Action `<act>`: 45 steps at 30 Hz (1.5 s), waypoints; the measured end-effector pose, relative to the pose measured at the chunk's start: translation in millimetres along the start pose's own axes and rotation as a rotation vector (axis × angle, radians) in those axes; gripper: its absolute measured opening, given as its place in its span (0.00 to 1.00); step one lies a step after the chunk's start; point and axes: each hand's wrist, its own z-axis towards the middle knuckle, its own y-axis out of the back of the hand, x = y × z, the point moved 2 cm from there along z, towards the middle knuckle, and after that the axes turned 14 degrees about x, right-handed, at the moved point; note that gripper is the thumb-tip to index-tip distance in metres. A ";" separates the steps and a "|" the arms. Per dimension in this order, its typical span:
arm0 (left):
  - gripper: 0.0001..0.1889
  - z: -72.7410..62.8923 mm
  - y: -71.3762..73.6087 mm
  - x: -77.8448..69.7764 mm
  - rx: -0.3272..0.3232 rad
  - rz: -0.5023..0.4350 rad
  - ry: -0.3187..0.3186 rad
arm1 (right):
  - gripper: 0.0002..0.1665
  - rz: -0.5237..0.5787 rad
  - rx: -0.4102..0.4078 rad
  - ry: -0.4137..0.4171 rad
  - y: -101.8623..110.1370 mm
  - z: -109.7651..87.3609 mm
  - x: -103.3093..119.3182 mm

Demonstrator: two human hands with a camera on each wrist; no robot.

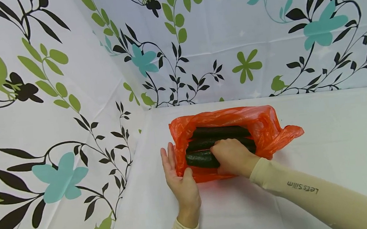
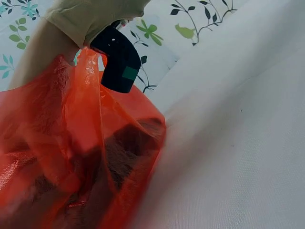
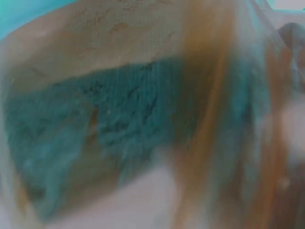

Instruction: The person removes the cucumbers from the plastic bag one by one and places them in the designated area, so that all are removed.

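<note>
An orange-red plastic bag (image 1: 223, 115) lies on the white table with its mouth spread open toward me. Inside it, three dark green cucumbers lie side by side: a far cucumber (image 1: 219, 131), a middle cucumber (image 1: 199, 144) and a near cucumber (image 1: 202, 159). My right hand (image 1: 234, 156) reaches into the bag from the right and grips the near cucumber, its fingertips hidden. At the bag's left end my left hand (image 1: 183, 187) is held palm up, fingers straight along the outside, thumb at the front rim. Through the film in the left wrist view, dark shapes show.
White table cloth (image 1: 337, 144) extends right of the bag. A patterned sheet (image 1: 228, 27) hangs behind and at the left. A black wrist device (image 2: 119, 59) sits on the sleeve above the bag. The right wrist view is blurred.
</note>
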 end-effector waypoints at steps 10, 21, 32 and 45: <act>0.48 0.6 1.7 -2.7 -0.025 0.012 -0.013 | 0.15 0.087 -0.051 -0.017 17.8 -18.5 -5.8; 0.48 -0.3 1.9 -2.0 -0.018 -0.002 -0.013 | 0.25 0.250 -0.156 -0.028 33.3 -39.3 -17.3; 0.48 -1.8 0.6 -1.7 -0.008 -0.009 -0.018 | 0.21 0.630 -0.214 0.026 59.9 -59.4 -26.9; 0.48 -2.4 -0.5 -1.9 0.009 0.015 -0.015 | 0.21 0.915 -0.350 0.095 86.7 -81.7 -29.1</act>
